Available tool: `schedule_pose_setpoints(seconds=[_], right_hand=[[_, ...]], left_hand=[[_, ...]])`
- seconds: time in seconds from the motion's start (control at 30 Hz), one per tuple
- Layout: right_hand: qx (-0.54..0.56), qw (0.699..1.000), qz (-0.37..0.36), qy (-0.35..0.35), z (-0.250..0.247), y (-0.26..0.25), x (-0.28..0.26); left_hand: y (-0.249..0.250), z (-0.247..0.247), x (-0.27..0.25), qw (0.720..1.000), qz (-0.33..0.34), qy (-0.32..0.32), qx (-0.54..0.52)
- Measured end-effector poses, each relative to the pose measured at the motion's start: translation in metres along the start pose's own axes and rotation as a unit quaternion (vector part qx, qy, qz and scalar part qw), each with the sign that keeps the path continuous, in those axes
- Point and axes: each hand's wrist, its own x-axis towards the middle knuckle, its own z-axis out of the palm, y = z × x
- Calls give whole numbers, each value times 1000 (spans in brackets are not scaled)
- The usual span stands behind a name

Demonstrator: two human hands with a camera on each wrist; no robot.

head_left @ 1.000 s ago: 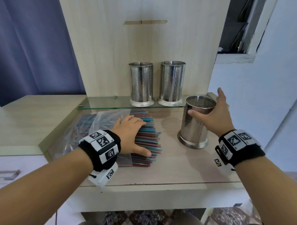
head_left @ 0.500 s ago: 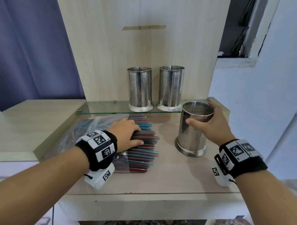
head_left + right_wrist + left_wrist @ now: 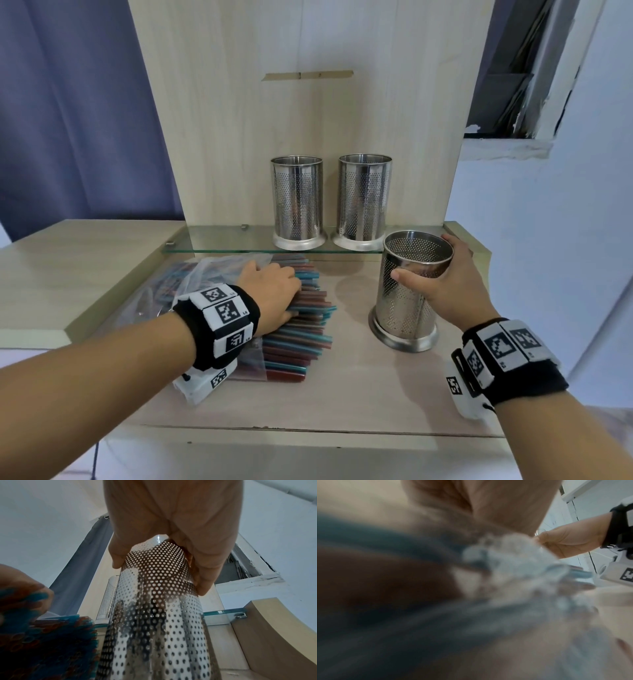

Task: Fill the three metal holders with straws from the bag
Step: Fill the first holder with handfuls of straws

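Note:
A perforated metal holder [image 3: 407, 301] stands upright on the wooden counter, and my right hand [image 3: 428, 277] grips it just below the rim, thumb in front, fingers round the far side. The right wrist view shows that holder [image 3: 154, 628] from below with the thumb [image 3: 118, 557] on its wall. Two more holders [image 3: 297, 202] [image 3: 363, 200] stand on the glass shelf, and I see no straws in them. Red and blue straws [image 3: 308, 329] stick out of a clear plastic bag [image 3: 191, 287] lying on the counter. My left hand [image 3: 277, 294] rests on the pile, fingers curled into the straws.
The glass shelf [image 3: 219, 240] overhangs the back of the counter, just above the bag. A wooden back panel [image 3: 308, 120] rises behind it. The counter's raised side edge [image 3: 476, 246] is close behind my right hand. Bare counter [image 3: 342, 394] lies in front of the holder and the straws.
My left hand went from lying flat on the straws to curling its fingers into them. The right hand's fingers closed round the holder, which stayed in place. My head view tilted up.

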Motion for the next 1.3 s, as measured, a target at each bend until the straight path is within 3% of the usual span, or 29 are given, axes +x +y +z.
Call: schedule_pose_setpoints(seconds=[0.17,0.53,0.73,0.97,1.2,1.3], right_hand=[[-2,1000,-5,-4,-1,1,0],[5,1000,2,-1,-1,-1,0],[9,1000,7,-4,1,0,0],[17,1000,11,-9,2,1,1],[-1,999,15,-50,-5,-8,1],[-131,991,-22,-33,-7,-18,0]], left_hand=[[-7,-5,-6,992,-13,76,-103],[-13,-52,26,968,48,93,-226],[-7,-87,34,928,79,183,-315],[-2,-108,35,905,77,211,-362],[-16,-148,31,817,75,302,-485],[-16,-163,23,764,93,329,-547]])
